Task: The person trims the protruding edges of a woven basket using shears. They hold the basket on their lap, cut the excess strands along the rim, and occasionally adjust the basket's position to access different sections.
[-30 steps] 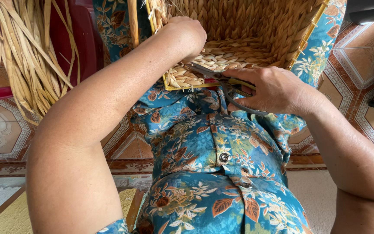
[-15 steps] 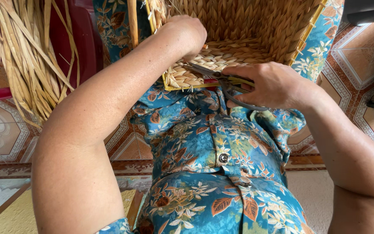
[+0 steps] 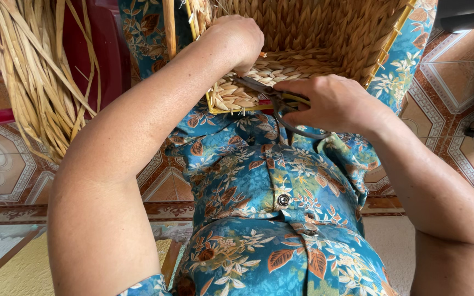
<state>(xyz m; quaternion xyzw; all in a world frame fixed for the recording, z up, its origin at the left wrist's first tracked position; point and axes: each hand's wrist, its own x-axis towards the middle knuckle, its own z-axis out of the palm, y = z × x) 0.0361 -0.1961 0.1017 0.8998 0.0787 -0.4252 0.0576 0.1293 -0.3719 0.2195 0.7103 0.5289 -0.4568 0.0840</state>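
A woven straw basket (image 3: 314,33) on a yellow frame rests against my lap, its near edge pointing at me. My left hand (image 3: 237,38) is closed on the basket's near rim, fingers curled over the weave. My right hand (image 3: 330,104) grips dark metal scissors (image 3: 272,101), whose blades reach left onto the woven edge just below my left hand. I wear a blue shirt with a leaf pattern (image 3: 281,219).
A bundle of dry straw strands (image 3: 34,82) hangs at the left in front of a dark red plastic object (image 3: 91,55). Patterned floor tiles (image 3: 462,82) lie on both sides. A yellow mat (image 3: 17,268) sits at the bottom left.
My right hand with the scissors has shifted slightly up toward the basket's edge. My left hand has stayed on the rim.
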